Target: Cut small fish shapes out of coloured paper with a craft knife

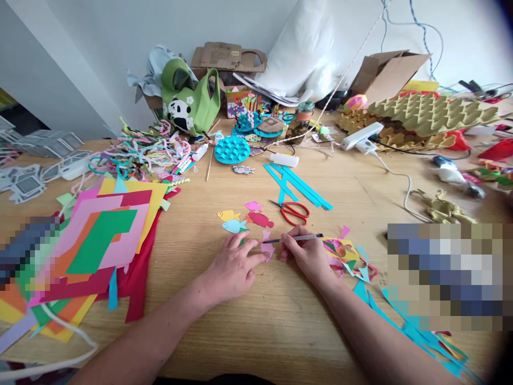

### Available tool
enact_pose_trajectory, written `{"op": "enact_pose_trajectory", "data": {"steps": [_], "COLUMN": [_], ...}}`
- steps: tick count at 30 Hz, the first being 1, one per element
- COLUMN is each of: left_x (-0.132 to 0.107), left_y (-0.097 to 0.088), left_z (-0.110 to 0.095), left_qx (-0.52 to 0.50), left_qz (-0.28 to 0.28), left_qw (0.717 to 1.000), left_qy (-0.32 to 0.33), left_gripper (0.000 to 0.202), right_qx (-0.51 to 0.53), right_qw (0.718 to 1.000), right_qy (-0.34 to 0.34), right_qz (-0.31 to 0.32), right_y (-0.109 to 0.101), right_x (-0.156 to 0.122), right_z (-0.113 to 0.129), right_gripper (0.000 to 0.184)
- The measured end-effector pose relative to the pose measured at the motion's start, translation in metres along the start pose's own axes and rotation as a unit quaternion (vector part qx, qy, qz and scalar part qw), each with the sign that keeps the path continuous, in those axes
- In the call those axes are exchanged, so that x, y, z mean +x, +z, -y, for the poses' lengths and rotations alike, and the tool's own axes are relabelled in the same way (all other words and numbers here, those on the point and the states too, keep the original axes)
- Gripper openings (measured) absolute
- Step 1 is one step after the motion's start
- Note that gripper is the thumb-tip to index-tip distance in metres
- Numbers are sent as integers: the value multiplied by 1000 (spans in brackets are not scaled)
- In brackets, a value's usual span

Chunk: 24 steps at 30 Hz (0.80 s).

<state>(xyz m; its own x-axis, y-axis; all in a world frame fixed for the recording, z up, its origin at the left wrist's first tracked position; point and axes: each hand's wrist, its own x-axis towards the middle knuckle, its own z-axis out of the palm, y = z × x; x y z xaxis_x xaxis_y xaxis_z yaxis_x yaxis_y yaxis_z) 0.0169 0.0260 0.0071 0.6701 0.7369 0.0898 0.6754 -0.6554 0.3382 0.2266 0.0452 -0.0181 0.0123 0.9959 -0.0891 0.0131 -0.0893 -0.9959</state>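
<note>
My right hand [302, 254] grips a dark, slim pen [312, 237], whose tip rests at a lilac paper fish [266, 252]. The fingers of my left hand [236, 263] are spread, with the fingertips at the left edge of that fish. Just beyond my hands lie more cut-out fish: a yellow one [228, 215], a light blue one [233, 225], a red one [260, 219] and a small pink one [253, 206]. A green piece is partly hidden behind my left hand. Red-handled scissors [294, 213] lie beyond my right hand.
Coloured paper sheets [102, 240] are stacked at left, below a heap of pipe cleaners [140, 149]. Paper scraps [347, 254] lie right of my right hand. Blue strips [304, 187], a white bottle [284, 159], a power strip [363, 135] and egg trays [436, 115] are farther back.
</note>
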Motion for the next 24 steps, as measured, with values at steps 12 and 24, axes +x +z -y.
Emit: {"op": "enact_pose_trajectory", "data": {"steps": [12, 24], "left_x": [0, 0], "left_y": [1, 0], "left_z": [1, 1], "left_qx": [-5, -8], "left_qz": [-1, -1], "left_qw": [1000, 1000], "left_qy": [0, -2], "left_gripper": [51, 50], "right_qx": [1, 0], "right_qw": [1000, 1000], "right_qy": [6, 8], "right_qz": [1, 3], "right_y": [2, 2], "right_x": [-1, -2], "right_z": [5, 7], "right_gripper": [40, 39]}}
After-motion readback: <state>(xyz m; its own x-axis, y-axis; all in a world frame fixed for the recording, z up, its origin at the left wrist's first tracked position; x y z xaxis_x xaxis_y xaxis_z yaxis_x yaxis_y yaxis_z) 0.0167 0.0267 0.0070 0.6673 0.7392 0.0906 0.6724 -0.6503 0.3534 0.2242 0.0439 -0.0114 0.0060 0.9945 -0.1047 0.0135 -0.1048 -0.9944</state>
